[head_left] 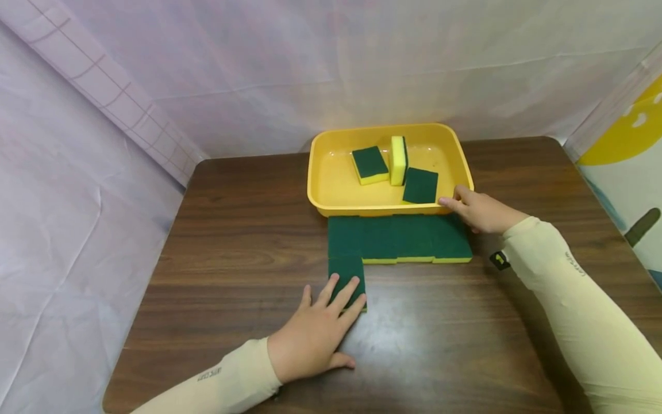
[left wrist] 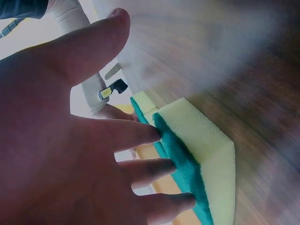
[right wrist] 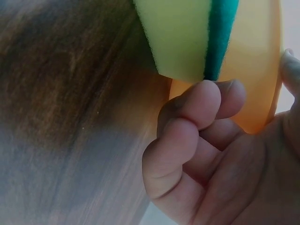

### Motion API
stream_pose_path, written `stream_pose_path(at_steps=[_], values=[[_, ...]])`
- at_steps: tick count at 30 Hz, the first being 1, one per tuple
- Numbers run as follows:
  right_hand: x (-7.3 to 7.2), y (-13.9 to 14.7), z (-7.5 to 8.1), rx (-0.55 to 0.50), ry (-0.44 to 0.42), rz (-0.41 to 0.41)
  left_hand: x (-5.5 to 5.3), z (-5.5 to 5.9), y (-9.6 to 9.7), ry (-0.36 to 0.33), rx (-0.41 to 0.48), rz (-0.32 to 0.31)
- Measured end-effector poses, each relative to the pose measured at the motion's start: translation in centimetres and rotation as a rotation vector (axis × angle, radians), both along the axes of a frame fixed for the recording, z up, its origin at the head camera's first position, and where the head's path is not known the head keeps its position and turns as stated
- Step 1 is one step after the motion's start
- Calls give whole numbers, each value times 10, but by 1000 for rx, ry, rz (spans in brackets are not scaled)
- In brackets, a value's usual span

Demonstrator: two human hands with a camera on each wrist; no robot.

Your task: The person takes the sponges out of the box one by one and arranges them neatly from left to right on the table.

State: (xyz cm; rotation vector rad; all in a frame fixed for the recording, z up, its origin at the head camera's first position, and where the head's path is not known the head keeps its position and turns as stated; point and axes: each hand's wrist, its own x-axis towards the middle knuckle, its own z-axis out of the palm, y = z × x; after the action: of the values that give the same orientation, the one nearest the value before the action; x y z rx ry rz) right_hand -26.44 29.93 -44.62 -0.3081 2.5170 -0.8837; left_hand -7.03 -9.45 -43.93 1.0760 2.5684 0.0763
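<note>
A green-topped yellow sponge (head_left: 345,267) lies flat, adjoining a sponge row (head_left: 397,237) beside the yellow tray (head_left: 333,178).

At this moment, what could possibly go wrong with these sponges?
The sponge standing on edge in the yellow tray might topple if the tray is jolted. Moving the tray could disturb the sponge row right in front of it. The left fingers, spread across the front sponge, may push it crooked.

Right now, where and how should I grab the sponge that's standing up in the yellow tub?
Probably pinch the standing sponge at its top edge, from above, across its yellow and green faces. It's on edge in the tub, with the left sponge and right sponge close by its lower sides.
</note>
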Motion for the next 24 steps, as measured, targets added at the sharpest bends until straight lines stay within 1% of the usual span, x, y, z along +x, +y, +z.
stream_pose_path(at_steps=[3, 7, 9, 11, 13, 17, 20, 24], values=[[-1, 1, -1, 2, 2, -1, 0, 1, 0, 5, 8, -4], [-1, 2, -2, 5, 17, 8, -1, 3, 1, 34, 24, -14], [-2, 2, -3, 5, 24, 13, -2, 4, 1, 61, 47, -24], [-2, 2, -4, 5, 31, 18, -5, 7, 1, 102, 83, -42], [-1, 2, -3, 3, 33, 19, -8, 11, 1, 146, 150, -61], [-1, 2, -3, 6, 41, 20, -14, 22, 2, 249, 334, -87], [-1, 2, -4, 6, 43, 19, -20, 30, 3, 332, 488, -92], [-1, 3, -4, -1, 46, 18, -30, 41, 3, 461, 636, -85]])
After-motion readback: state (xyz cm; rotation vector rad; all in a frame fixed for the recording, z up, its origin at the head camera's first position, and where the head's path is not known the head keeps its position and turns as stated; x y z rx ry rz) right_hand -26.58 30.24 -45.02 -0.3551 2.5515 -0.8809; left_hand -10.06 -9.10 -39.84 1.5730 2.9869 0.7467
